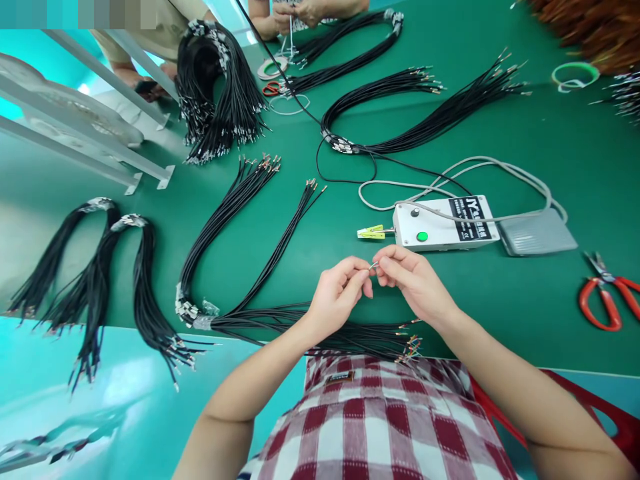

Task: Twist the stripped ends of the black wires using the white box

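My left hand (341, 288) and my right hand (411, 277) meet above the green table. Both are pinched on a thin, light wire end (374, 265) between the fingertips. Beneath my left forearm runs a bundle of black cables (280, 317), its stripped, coloured ends (413, 348) lying near my lap. Just beyond my right hand sits a white control box (445, 223) with a green button and a yellow-green clip (371, 232) at its left side. Whether the wire belongs to a cable in the bundle is hidden by my hands.
Red-handled pliers (607, 293) lie at the right, near a grey pedal (537, 232). More black cable bundles (420, 127) lie farther back, and others (97, 260) hang over the left table edge. Another person's hands (300, 12) are at the far side. Metal bars (85, 127) stand at upper left.
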The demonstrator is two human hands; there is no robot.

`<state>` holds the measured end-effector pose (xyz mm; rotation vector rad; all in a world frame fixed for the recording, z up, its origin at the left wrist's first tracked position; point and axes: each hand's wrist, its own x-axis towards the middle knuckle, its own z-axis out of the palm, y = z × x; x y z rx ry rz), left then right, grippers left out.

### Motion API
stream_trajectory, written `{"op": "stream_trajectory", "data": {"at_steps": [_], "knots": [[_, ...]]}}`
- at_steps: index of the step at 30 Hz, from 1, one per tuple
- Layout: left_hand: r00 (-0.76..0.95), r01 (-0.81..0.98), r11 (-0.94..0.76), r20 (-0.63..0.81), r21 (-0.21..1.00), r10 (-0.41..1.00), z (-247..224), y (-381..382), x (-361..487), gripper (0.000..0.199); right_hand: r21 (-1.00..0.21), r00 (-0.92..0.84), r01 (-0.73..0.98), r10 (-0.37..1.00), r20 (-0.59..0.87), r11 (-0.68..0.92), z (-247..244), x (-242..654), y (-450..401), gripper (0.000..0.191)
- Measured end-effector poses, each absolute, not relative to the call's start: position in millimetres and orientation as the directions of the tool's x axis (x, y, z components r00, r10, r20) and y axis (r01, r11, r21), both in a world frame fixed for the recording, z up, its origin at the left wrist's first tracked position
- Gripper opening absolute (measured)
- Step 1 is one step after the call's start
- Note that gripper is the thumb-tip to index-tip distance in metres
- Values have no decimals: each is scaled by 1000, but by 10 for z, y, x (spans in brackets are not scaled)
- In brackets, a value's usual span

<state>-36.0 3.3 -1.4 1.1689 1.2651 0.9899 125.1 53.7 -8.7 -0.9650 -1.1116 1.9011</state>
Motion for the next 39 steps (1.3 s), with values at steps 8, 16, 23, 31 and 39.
{"op": "stream_trajectory", "data": {"at_steps": [8, 16, 23, 31, 39], "knots": [[63, 48, 145, -148, 988, 987, -2, 12, -369, 26, -787, -478, -355, 822, -311, -505, -207, 1175, 481, 30], [74, 71, 141, -146, 987, 986, -1, -8, -372, 28, -706, -511, -407, 785, -350, -580, -179, 1141, 498, 28], [75, -65, 176, -171, 982, 982, -36, -11, -364, 27, -753, -452, -398, 826, -336, -524, -200, 1138, 450, 28], [83, -160, 181, -170, 970, 982, -27, -8, -355, 30, -832, -437, -334, 855, -280, -443, -276, 1112, 359, 24], [100, -133, 179, -166, 975, 981, -47, -21, -344, 31, -910, -391, -299, 907, -158, -288, -233, 1174, 400, 26]]}}
